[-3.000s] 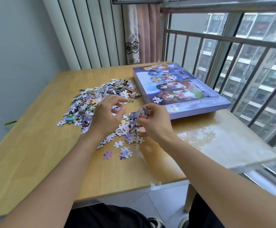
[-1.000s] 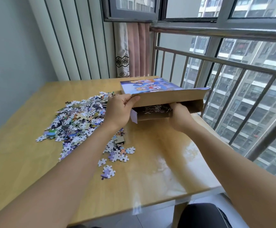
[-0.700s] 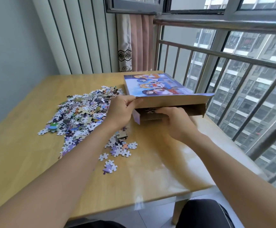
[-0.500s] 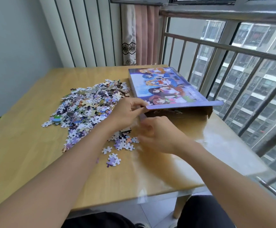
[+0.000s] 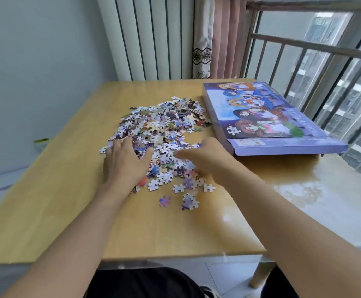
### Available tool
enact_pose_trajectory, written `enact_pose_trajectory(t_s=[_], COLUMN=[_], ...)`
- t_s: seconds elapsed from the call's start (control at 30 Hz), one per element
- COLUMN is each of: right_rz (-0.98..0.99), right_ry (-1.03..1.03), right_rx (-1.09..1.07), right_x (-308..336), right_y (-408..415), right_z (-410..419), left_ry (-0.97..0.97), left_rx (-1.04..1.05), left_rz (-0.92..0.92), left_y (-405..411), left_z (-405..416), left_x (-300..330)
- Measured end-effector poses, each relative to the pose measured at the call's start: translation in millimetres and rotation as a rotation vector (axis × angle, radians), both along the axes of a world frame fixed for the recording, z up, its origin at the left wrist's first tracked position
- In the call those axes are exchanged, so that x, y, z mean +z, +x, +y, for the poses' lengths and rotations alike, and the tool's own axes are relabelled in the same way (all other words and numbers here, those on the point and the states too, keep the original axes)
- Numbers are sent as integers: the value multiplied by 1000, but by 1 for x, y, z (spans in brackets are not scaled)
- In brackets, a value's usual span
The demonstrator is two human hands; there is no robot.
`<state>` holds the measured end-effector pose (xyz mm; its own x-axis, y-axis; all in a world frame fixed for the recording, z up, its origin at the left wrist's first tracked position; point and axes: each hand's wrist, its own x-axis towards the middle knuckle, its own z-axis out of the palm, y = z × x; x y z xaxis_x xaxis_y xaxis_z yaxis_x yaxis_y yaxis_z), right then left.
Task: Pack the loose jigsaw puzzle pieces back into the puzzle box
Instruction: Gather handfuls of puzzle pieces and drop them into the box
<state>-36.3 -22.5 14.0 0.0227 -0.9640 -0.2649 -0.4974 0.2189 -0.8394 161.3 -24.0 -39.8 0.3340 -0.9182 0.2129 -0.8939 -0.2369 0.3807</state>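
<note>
Cardboard puzzle box (image 5: 269, 119) was noted at two o'clock; left hand (image 5: 124, 162) and right hand (image 5: 205, 158), both open and empty, were spread over puzzle pieces (image 5: 164, 130); cupped inward scooping was judged advisable.

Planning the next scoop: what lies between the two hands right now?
In the head view, loose puzzle pieces fill the gap between the left hand and right hand, the near edge of the pile; both hands are open and flat over it.
</note>
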Motion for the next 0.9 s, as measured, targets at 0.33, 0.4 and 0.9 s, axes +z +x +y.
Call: enact_pose_trajectory(t_s=[0.33, 0.4, 0.9], right_rz=[165, 112, 315], right_ry=[-142, -113, 157], right_rx=[-5, -44, 309], right_x=[16, 24, 37], right_y=[23, 30, 100], right_z=[-71, -81, -118], left_ry=[-347, -361, -9], left_rx=[-83, -49, -256], left_rz=[343, 270, 164], left_y=[22, 28, 27], left_z=[-16, -22, -32], left_x=[-5, -5, -7])
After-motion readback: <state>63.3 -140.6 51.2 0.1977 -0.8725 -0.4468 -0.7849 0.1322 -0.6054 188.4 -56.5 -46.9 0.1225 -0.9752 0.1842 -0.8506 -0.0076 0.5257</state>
